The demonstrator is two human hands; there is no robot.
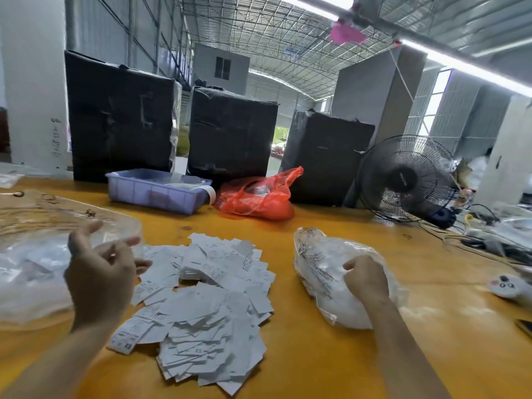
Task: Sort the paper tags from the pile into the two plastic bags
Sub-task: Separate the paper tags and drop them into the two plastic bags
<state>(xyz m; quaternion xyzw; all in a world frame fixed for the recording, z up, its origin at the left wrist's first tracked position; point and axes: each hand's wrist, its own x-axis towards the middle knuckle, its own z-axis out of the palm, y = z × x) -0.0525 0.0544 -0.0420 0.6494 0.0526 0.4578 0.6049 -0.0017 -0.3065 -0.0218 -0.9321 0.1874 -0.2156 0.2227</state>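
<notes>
**Tags heaped mid-bench, a bag on either side**

The pile of paper tags (201,298) lies on the yellow bench (331,355) and serves as the landmark here. Left of the pile, the left hand (98,272) hangs in the air above the bench, palm turned inward, its grip loose: fingers relaxed and slightly bent, thumb raised, nothing held. Its fingertips are just above the pile's left edge. Further left lies the left plastic bag (31,263), clear and spread wide, with a few tags inside.

Right of the pile, the right hand (365,279) rests on the right plastic bag (325,272), fingers curled down into its plastic; whether this grip pinches the film or a tag cannot be told. That bag is bulging with white tags and sits just beside the pile, not touching it.

Beyond the pile stand a lilac tray (155,191) and a red bag (259,197), with three dark boxes (230,131) behind them. Far right of the pile, a black fan (406,180).
</notes>
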